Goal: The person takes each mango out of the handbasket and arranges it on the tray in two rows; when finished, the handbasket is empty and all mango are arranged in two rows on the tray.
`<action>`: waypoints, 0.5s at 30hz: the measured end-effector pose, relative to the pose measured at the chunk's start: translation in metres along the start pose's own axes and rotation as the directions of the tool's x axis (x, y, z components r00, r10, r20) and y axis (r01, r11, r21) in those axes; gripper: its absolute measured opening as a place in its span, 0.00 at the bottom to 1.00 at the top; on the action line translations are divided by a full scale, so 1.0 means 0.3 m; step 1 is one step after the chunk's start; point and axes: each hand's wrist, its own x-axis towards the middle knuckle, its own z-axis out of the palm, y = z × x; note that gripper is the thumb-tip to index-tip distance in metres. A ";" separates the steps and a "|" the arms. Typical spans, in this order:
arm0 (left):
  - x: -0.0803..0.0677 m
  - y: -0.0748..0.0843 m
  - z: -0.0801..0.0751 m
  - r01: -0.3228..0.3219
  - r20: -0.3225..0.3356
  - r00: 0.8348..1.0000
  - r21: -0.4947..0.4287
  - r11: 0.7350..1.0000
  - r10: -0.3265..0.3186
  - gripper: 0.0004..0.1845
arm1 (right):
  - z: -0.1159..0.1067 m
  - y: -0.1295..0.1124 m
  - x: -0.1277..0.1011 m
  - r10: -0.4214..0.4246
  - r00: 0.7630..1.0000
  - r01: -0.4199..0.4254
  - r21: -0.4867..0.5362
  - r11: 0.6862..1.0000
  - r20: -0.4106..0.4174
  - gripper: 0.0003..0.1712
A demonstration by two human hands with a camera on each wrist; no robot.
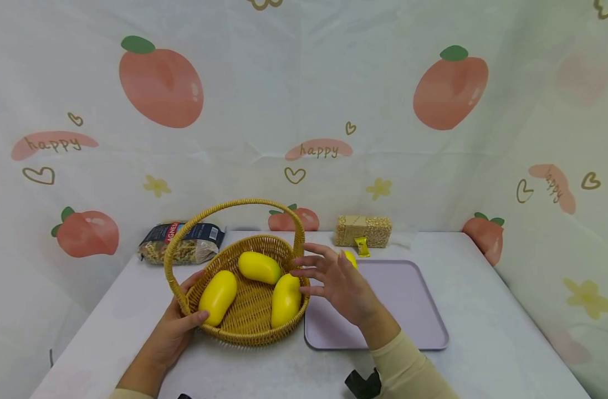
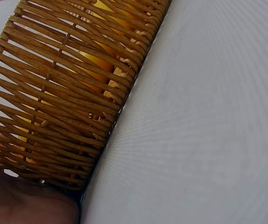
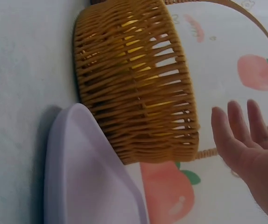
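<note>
A wicker basket (image 1: 246,336) with a tall arched handle stands on the white table, with three yellow mangoes inside: one at the left (image 1: 218,297), one at the back (image 1: 259,267), one at the right (image 1: 286,302). My left hand (image 1: 176,324) grips the basket's left side, thumb over the rim and fingers around the outer wall; its palm (image 2: 26,200) shows low in the left wrist view. By the basket's right rim is my right hand (image 1: 341,285), its fingers spread and holding nothing. In the right wrist view this hand (image 3: 255,154) appears apart from the wicker.
A lilac tray (image 1: 398,305) lies right of the basket. Behind my right hand, a yellow rounded thing (image 1: 351,258) is mostly hidden. At the back are a pasta bag (image 1: 184,244), a packed block of grains (image 1: 376,231) and a small yellow packet (image 1: 362,247).
</note>
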 end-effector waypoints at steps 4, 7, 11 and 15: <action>-0.001 0.000 0.001 0.001 -0.002 1.000 0.003 1.000 -0.001 0.42 | 0.024 0.010 0.018 0.039 0.998 -0.040 -0.038 0.998 -0.042 0.34; -0.001 0.001 0.002 0.003 -0.005 1.000 0.000 1.000 -0.003 0.42 | 0.032 0.015 0.035 0.077 0.994 -0.085 -0.101 0.991 -0.079 0.32; 0.000 0.001 0.002 -0.002 0.001 1.000 -0.006 1.000 0.002 0.41 | 0.032 0.019 0.062 0.136 0.985 -0.157 -0.204 0.966 -0.110 0.32; 0.000 0.000 0.001 -0.008 0.007 1.000 -0.007 1.000 0.008 0.41 | 0.035 0.022 0.089 0.190 0.974 -0.222 -0.332 0.917 -0.126 0.29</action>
